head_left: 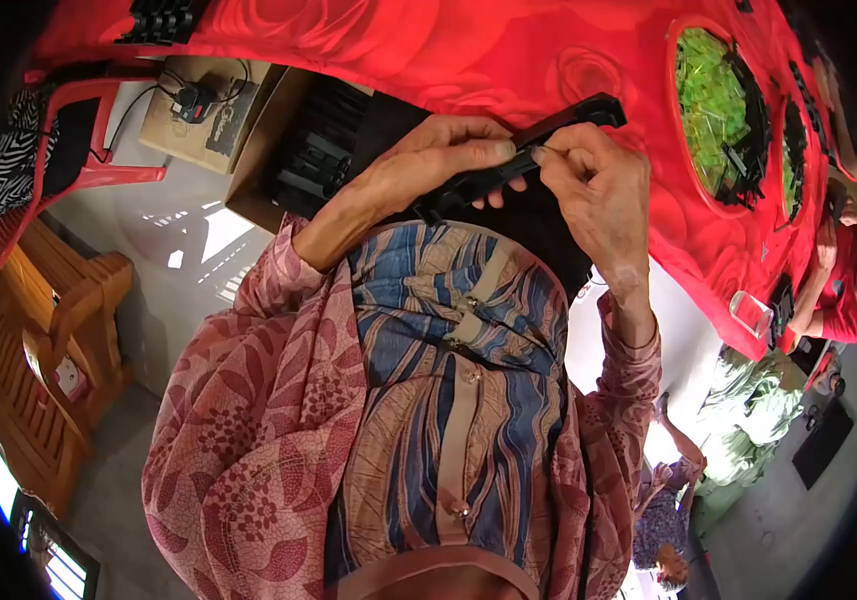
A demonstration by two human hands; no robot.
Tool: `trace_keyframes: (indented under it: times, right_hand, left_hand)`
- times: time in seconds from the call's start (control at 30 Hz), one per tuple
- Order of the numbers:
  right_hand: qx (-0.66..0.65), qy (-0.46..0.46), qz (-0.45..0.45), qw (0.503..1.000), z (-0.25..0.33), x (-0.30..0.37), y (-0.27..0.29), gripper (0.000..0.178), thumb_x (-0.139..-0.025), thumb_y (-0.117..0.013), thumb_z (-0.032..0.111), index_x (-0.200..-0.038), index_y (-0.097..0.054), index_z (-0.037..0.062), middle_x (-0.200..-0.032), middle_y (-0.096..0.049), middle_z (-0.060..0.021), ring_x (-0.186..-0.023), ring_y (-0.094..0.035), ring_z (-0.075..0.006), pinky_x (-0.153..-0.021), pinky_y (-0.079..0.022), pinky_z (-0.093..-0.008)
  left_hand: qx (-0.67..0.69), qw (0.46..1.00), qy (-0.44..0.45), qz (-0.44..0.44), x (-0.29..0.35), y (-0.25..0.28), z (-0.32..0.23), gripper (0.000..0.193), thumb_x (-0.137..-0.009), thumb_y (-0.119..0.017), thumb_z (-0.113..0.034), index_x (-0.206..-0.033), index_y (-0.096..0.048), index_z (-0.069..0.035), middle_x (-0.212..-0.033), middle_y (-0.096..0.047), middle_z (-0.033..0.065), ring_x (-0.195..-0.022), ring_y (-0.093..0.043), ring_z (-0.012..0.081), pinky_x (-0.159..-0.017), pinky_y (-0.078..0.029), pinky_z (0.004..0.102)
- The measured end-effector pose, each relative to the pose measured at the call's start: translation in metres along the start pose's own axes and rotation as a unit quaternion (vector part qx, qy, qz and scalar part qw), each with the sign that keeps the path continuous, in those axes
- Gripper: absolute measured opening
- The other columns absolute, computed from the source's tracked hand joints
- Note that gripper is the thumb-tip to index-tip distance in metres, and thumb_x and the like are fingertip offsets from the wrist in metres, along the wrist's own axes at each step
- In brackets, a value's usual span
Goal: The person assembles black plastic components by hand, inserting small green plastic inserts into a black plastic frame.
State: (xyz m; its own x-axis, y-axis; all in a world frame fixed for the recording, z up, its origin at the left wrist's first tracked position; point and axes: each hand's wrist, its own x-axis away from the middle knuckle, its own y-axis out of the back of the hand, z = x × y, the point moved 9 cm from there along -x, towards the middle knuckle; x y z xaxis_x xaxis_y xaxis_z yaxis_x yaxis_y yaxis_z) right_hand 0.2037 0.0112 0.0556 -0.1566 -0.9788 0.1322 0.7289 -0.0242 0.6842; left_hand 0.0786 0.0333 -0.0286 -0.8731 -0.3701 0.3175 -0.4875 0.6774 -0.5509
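Over my lap I hold a long, narrow black plastic part point(571, 117), tilted with its far end up to the right. My left hand point(449, 155) is closed round its lower left stretch, thumb on top and fingertips showing below. My right hand point(597, 180) pinches at the middle of the part with thumb and forefinger. Whether a small piece sits in that pinch is too fine to make out. Just left of my left wrist, a cardboard box point(254, 150) holds several similar black parts point(324, 140).
A red-covered table point(429, 45) spans the far side. On it, a red-rimmed tray point(671, 110) holds green and black small pieces. At left are a red chair point(99, 178), a flat carton point(184, 125) with a black plug, and a wooden bench point(39, 370). Other people sit at right.
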Motion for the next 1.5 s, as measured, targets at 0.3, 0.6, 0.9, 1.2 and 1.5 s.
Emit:
trace_keyframes:
  times: [0.3, 0.6, 0.9, 1.2, 1.5]
  right_hand:
    - [0.009, 0.024, -0.049, 0.998, 0.008, 0.005, 0.006, 0.011, -0.082, -0.070, 0.011, -0.083, -0.063, 0.0029, -0.060, -0.063, -0.0135, -0.054, -0.065, -0.0302, -0.049, -0.047, -0.0385]
    - [0.015, 0.060, -0.099, 0.993, 0.009, 0.012, 0.008, 0.012, -0.082, -0.070, 0.012, -0.079, -0.060, 0.0054, -0.054, -0.059, -0.0133, -0.054, -0.064, -0.0339, -0.050, -0.048, -0.0439]
    - [0.017, 0.053, -0.106, 0.993, 0.011, 0.013, 0.006, 0.012, -0.082, -0.069, 0.011, -0.081, -0.060, 0.0047, -0.055, -0.059, -0.0136, -0.054, -0.063, -0.0343, -0.049, -0.047, -0.0445]
    - [-0.016, 0.062, -0.138, 0.988, 0.009, 0.015, 0.009, 0.010, -0.081, -0.071, 0.005, -0.081, -0.062, 0.0019, -0.052, -0.055, -0.0122, -0.041, -0.053, -0.0229, -0.042, -0.036, -0.0350]
    - [-0.062, 0.023, -0.063, 0.996, 0.003, 0.011, 0.008, 0.013, -0.081, -0.073, 0.009, -0.082, -0.064, -0.0001, -0.053, -0.056, -0.0101, -0.043, -0.051, -0.0151, -0.045, -0.038, -0.0325]
  left_hand:
    - [-0.254, 0.955, -0.088, -0.127, 0.009, -0.004, -0.016, 0.025, -0.097, -0.056, -0.016, -0.115, -0.055, 0.002, -0.078, -0.064, 0.0110, -0.072, -0.062, 0.0173, -0.065, -0.049, 0.0315]
    - [-0.379, 0.901, -0.135, -0.165, 0.016, -0.017, -0.032, 0.024, -0.094, -0.051, -0.005, -0.116, -0.050, 0.003, -0.069, -0.060, 0.0224, -0.066, -0.063, 0.0385, -0.062, -0.048, 0.0436]
    - [-0.385, 0.892, -0.147, -0.185, 0.015, -0.017, -0.036, 0.020, -0.091, -0.053, 0.000, -0.109, -0.048, 0.006, -0.074, -0.056, 0.0322, -0.077, -0.060, 0.0506, -0.063, -0.046, 0.0460]
    - [-0.382, 0.896, -0.131, -0.185, 0.019, -0.022, -0.041, 0.019, -0.093, -0.053, -0.002, -0.109, -0.048, 0.005, -0.069, -0.059, 0.0269, -0.067, -0.064, 0.0422, -0.058, -0.045, 0.0434]
    - [-0.395, 0.893, -0.121, -0.178, 0.015, -0.015, -0.028, 0.022, -0.092, -0.054, -0.001, -0.113, -0.049, 0.004, -0.077, -0.059, 0.0287, -0.071, -0.063, 0.0438, -0.062, -0.048, 0.0426]
